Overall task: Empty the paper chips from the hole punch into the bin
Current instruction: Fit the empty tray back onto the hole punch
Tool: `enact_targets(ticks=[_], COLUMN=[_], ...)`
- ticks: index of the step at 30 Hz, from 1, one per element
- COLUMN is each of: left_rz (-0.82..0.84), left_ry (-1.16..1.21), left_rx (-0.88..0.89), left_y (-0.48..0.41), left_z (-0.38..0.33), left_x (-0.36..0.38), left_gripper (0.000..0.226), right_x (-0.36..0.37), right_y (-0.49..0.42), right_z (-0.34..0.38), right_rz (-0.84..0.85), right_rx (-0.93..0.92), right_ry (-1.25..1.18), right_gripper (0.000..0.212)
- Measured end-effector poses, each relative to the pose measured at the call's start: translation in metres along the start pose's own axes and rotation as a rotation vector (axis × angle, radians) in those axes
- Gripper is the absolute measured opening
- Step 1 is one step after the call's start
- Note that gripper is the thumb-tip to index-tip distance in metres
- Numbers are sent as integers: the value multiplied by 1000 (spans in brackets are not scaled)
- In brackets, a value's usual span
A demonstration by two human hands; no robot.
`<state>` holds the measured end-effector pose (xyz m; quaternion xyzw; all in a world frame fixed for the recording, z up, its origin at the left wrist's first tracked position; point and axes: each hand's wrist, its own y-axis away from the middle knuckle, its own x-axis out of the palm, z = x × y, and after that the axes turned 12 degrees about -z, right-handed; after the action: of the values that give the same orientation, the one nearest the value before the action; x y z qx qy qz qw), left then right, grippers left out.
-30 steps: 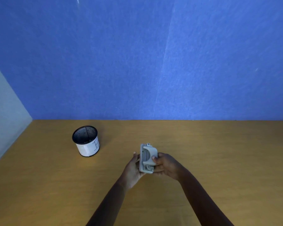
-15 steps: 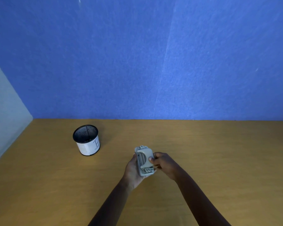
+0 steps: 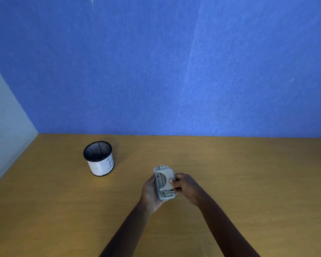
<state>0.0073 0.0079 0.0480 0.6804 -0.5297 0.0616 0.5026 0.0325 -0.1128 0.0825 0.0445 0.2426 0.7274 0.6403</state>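
Fingers [image 3: 171,181] of the right hand [image 3: 186,187] curl over the right edge of the grey hole punch [image 3: 164,182], thumb pressed on its top lever. Left hand [image 3: 149,191] cups the punch from beneath and from the left, its fingers mostly hidden behind the body. Punch is held above the wooden worktop [image 3: 248,173], near centre, long axis running near to far. Black mesh bin [image 3: 99,158], wrapped in a white paper label, stands upright on the worktop to the far left, well apart from the hands. Blue wall [image 3: 156,62] closes the far side.
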Motion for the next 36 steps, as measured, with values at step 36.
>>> enact_targets(ticks=[36], left_rz=[-295], left_ry=[-265], left_rx=[437], left_y=[7], left_z=[27], left_x=[-2], left_gripper=[15], right_x=[3], right_y=[-12], right_z=[-5], right_rz=[-306], right_rx=[162], right_ry=[-309], right_gripper=[24])
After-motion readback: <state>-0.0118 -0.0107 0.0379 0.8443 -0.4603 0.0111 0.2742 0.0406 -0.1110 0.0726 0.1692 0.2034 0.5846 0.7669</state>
